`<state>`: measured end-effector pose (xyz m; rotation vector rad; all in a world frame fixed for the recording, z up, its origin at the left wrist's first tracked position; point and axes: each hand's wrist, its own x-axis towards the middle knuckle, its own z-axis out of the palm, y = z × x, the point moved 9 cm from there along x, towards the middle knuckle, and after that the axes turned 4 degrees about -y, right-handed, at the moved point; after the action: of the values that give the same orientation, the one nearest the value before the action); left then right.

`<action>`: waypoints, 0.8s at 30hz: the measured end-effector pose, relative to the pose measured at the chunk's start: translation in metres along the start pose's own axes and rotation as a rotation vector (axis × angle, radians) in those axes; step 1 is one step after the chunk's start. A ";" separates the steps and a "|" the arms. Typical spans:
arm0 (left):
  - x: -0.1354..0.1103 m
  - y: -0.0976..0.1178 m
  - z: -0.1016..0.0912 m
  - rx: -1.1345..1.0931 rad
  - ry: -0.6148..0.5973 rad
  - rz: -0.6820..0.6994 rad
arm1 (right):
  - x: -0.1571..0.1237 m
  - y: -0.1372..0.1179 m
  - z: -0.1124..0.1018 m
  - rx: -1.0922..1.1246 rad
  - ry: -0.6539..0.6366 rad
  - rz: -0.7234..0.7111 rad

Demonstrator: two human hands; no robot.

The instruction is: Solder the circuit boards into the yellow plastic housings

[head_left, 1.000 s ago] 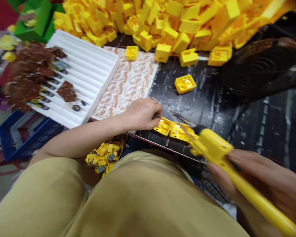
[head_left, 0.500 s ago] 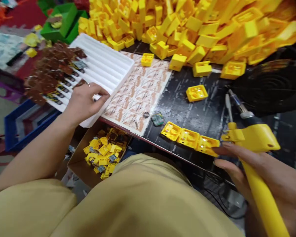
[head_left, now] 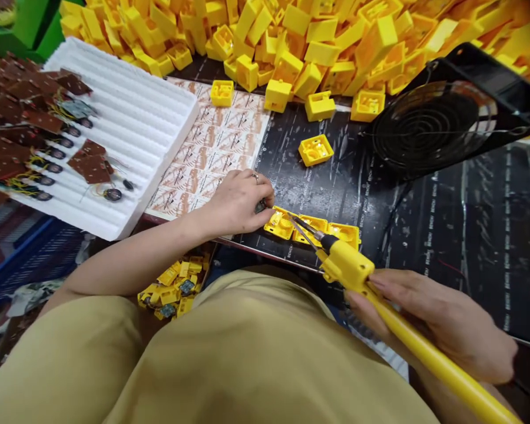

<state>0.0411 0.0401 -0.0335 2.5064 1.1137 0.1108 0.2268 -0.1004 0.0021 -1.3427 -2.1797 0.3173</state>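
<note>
Case row (head_left: 318, 223): three open yellow cases are lying end to end along the near edge of the black bench (head_left: 463, 203).
Soldering tool (head_left: 348, 266): its metal tip is reaching over the row from the right; whether it is touching cannot be told.
Right hand (head_left: 441, 315): is gripping the tool's yellow handle, nearer and right of the row.
Left hand (head_left: 245, 203): is curling its fingers at the row's left end, a small dark piece (head_left: 260, 205) showing there; pinching or merely covering, cannot tell.
Loose case (head_left: 315, 151): is sitting beyond the row.
Foam tray (head_left: 145, 118): is lying left of the row, carrying brown boards (head_left: 90, 162).
Fan (head_left: 428, 123): is leaning beyond the row, rightward.
Case heap (head_left: 291, 50): is piling up farthest beyond the row.
</note>
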 end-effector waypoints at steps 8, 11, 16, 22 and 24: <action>0.004 0.005 0.002 0.037 -0.081 0.003 | 0.025 -0.036 0.004 -0.012 -0.002 -0.202; 0.006 0.007 0.001 0.065 -0.072 0.025 | 0.029 -0.043 -0.002 -0.031 0.032 -0.251; 0.007 0.009 0.000 0.084 -0.060 0.063 | 0.025 -0.031 -0.004 -0.052 -0.040 -0.142; 0.008 0.010 0.000 0.110 -0.079 0.066 | 0.017 -0.018 -0.003 -0.010 -0.059 -0.068; 0.009 0.010 0.001 0.123 -0.096 0.062 | 0.018 -0.018 -0.002 0.004 -0.038 -0.059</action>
<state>0.0541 0.0401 -0.0310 2.6254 1.0332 -0.0627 0.2089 -0.0934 0.0183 -1.2777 -2.2444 0.3269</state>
